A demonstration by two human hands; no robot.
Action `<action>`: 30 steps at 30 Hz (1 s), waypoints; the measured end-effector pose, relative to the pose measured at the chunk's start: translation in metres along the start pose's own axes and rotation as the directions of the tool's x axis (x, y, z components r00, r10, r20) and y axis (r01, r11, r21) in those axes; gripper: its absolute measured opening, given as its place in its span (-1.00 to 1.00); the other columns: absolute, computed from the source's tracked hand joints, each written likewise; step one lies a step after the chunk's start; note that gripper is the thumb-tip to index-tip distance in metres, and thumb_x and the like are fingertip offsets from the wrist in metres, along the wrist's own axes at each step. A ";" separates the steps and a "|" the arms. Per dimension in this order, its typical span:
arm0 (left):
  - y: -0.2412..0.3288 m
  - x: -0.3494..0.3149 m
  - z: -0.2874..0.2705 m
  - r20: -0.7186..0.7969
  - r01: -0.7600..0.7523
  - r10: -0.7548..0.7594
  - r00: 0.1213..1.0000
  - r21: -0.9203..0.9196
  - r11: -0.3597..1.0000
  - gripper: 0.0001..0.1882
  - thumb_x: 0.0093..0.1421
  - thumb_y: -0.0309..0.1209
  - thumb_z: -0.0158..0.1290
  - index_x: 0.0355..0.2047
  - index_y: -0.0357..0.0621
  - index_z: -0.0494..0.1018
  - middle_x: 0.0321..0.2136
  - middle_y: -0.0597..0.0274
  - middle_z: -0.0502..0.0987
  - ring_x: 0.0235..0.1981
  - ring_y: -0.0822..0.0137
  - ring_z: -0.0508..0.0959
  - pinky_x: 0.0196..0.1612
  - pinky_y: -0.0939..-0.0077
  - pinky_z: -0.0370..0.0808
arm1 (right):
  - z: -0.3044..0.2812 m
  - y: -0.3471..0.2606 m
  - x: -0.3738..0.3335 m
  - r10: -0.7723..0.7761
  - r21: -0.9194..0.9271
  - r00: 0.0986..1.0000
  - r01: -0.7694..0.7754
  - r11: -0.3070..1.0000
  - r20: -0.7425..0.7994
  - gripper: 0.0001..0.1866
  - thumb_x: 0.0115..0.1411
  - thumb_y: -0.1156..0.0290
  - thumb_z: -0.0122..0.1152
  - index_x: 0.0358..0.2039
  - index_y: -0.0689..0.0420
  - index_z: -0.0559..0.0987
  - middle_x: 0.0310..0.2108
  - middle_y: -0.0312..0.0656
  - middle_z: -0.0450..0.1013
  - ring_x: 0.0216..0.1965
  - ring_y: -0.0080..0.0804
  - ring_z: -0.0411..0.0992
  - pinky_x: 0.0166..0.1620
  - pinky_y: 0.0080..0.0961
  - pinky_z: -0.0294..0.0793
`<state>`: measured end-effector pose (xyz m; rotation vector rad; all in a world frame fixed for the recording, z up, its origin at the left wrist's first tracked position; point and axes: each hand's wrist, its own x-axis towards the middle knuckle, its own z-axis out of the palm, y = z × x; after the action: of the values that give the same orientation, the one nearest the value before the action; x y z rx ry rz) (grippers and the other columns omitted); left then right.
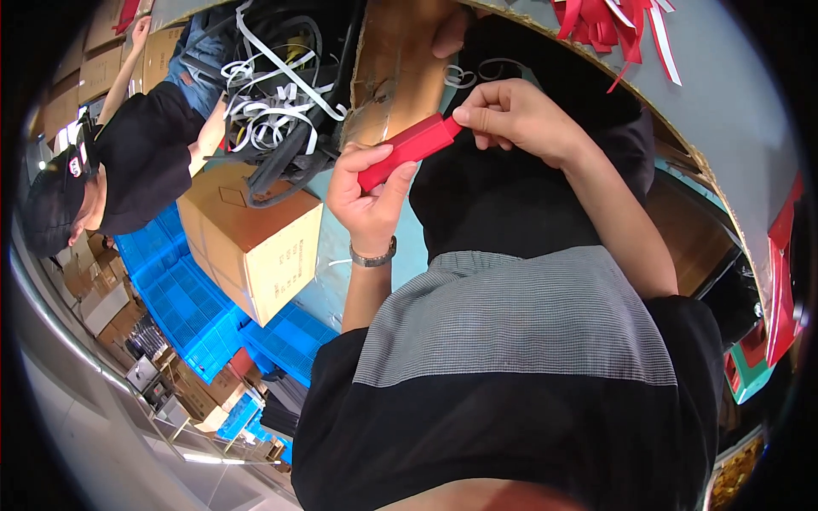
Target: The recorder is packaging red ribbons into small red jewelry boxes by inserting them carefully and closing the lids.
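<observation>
Gripping a red block (pixel 411 152) with left hand (pixel 365 194), its end in right hand (pixel 518 121), near dark bin (pixel 348 64) of white strips (pixel 274 113).

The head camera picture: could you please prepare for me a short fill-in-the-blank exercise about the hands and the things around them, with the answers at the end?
1. The left hand holds a narrow case whose colour is ____.
2. The ____ hand pinches a small piece at the end of the case.
3. A dark band goes around the person's ____ wrist.
4. The plastic crates near the large cardboard box are coloured ____.

Missing words: red; right; left; blue.
</observation>
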<state>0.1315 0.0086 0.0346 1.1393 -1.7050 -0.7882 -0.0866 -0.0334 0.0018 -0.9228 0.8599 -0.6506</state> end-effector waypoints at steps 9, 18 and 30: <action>-0.018 0.003 0.006 -0.250 0.088 -0.192 0.949 -0.374 0.923 -0.81 0.04 -0.56 0.20 -0.37 -0.21 0.40 -0.47 0.30 0.40 -0.45 0.51 0.33 -0.32 0.68 0.31 | 0.007 0.017 0.012 -0.103 -0.089 0.927 0.076 0.993 -0.360 -0.56 0.29 0.06 -0.12 -0.03 0.14 0.45 -0.30 -0.20 0.45 -0.54 -0.64 0.34 -0.45 -0.65 0.39; -0.015 -0.005 0.026 -0.067 0.242 -0.433 0.899 -0.748 0.618 -0.81 0.21 -0.35 0.06 -0.28 -0.17 0.34 -0.26 0.18 0.44 -0.19 0.33 0.46 0.01 0.36 0.37 | 0.002 0.037 -0.001 -0.263 0.499 0.965 0.223 0.838 0.010 -0.64 0.33 0.11 -0.16 -0.18 0.15 0.40 -0.46 -0.36 0.30 -0.48 -0.62 0.22 -0.39 -0.68 0.22; -0.012 0.004 0.009 0.343 0.472 -0.361 0.867 -0.338 0.814 -0.77 0.26 -0.32 0.00 -0.37 -0.28 0.42 -0.48 0.44 0.38 -0.51 0.63 0.21 -0.46 0.75 0.13 | -0.014 0.041 -0.005 -0.336 0.111 0.941 0.337 0.935 -0.022 -0.71 0.34 0.19 -0.18 -0.36 0.12 0.40 -0.52 -0.45 0.16 -0.52 -0.71 0.06 -0.45 -0.74 0.04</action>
<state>0.1261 0.0005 0.0224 1.1577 -1.3971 -1.5659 -0.0963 -0.0159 -0.0366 -0.9750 0.6633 -0.9874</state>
